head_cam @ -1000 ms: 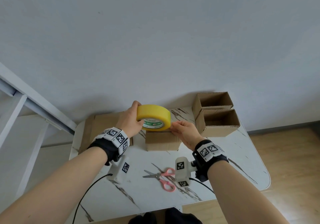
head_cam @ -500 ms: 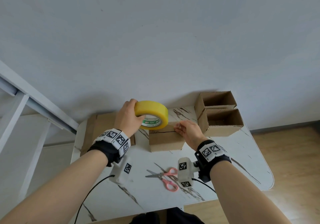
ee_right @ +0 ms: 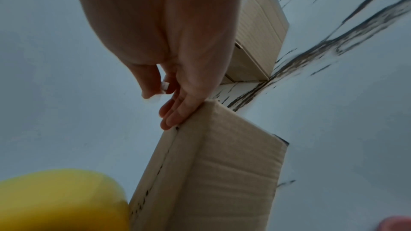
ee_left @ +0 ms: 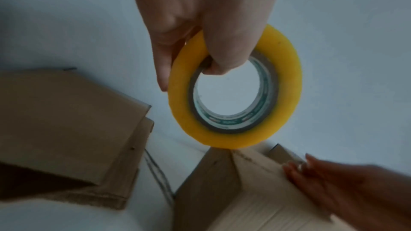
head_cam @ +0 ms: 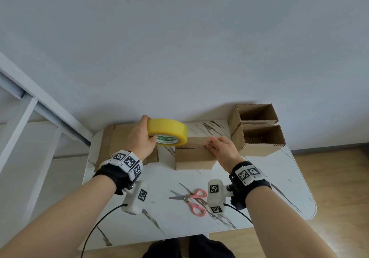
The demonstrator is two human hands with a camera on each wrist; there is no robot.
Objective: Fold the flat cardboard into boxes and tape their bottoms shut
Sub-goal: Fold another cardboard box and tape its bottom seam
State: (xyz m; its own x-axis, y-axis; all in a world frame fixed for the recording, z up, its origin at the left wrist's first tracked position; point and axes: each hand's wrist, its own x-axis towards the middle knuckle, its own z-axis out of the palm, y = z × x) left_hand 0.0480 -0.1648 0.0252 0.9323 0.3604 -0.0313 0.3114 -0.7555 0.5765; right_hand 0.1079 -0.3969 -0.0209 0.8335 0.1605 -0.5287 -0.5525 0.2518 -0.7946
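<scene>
My left hand [head_cam: 139,138] grips a yellow tape roll [head_cam: 167,131], thumb through its core [ee_left: 213,66], just above the left end of a folded cardboard box [head_cam: 194,158]. The box stands flaps-up, its closed seam running left to right. My right hand [head_cam: 221,150] is at the seam's right end. In the right wrist view its thumb and forefinger pinch a small clear tape end [ee_right: 164,88], while the other fingertips [ee_right: 173,119] touch the box edge [ee_right: 211,173]. The strip between roll and hand is too clear to make out.
Two open, finished boxes [head_cam: 259,138] stand at the back right of the marble table [head_cam: 179,227]. A stack of flat cardboard [head_cam: 117,138] lies at the back left. Pink-handled scissors [head_cam: 191,200] lie near the front, between my wrists.
My left hand has carried the roll to the left, away from my right hand. My right hand has come down onto the right end of the box top.
</scene>
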